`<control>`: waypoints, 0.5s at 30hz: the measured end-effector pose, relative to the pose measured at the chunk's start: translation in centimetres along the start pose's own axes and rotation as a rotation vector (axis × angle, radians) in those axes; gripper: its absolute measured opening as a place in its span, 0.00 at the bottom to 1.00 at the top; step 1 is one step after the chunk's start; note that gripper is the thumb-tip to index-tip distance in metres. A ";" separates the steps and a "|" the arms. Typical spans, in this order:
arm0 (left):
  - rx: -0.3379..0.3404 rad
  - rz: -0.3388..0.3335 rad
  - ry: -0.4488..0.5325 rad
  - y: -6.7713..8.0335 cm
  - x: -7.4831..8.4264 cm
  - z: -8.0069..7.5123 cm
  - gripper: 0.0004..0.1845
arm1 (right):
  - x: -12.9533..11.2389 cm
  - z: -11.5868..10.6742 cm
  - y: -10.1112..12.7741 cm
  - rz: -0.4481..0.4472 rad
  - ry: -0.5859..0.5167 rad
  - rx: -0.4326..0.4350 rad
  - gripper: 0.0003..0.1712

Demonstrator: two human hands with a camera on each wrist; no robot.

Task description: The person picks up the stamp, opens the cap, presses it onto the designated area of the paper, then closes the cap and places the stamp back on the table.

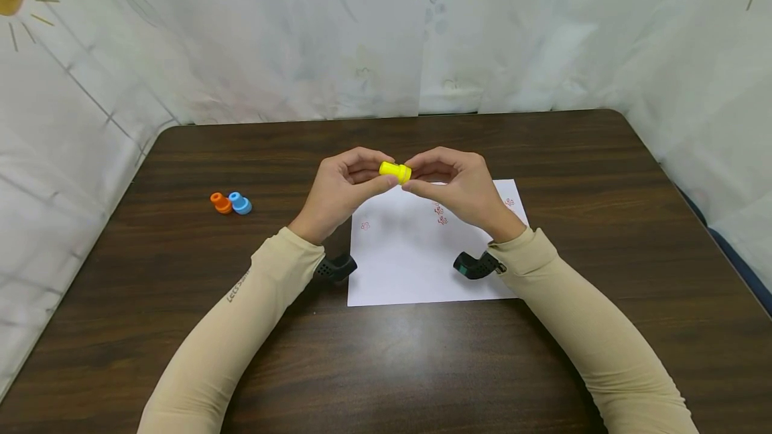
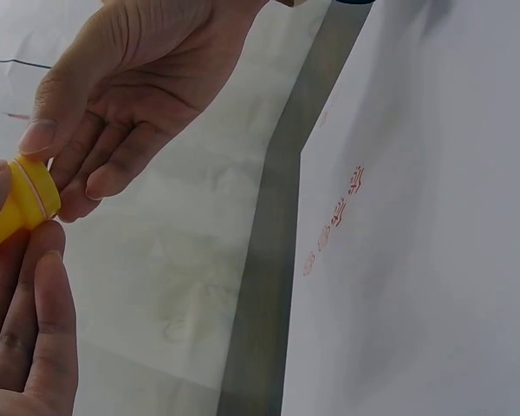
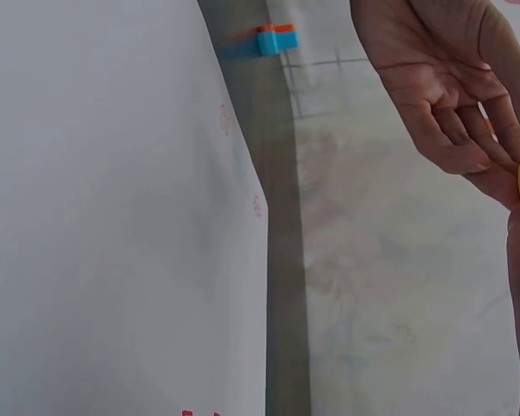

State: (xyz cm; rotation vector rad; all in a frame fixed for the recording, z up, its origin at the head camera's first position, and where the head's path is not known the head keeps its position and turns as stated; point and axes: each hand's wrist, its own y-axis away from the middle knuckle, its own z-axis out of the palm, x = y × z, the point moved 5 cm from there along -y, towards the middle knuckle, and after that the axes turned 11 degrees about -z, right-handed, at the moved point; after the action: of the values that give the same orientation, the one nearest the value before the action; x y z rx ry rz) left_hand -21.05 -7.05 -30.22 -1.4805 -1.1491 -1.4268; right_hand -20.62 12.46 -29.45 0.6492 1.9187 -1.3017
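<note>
Where both hands meet, yellow stamp pinched

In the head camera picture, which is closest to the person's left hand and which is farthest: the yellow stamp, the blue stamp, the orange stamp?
1. Yellow stamp: pinched by the left hand itself, and by the right hand, above the white paper.
2. Blue stamp: on the table, off to the left.
3. Orange stamp: touching the blue one, just beyond it.
</note>
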 end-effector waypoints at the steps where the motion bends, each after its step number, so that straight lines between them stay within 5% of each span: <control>1: 0.001 0.000 -0.005 0.0 0.0 0.0 0.17 | 0.0 0.0 0.0 -0.001 0.000 0.000 0.17; 15: 0.000 0.000 -0.010 0.0 0.1 -0.3 0.20 | -0.1 0.3 0.1 0.018 -0.005 0.011 0.16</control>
State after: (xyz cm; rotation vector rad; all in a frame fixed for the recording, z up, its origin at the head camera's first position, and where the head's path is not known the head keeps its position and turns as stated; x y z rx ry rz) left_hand -21.12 -7.33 -30.08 -1.4894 -1.1556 -1.4212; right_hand -20.40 12.19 -29.46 0.6671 1.8990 -1.3019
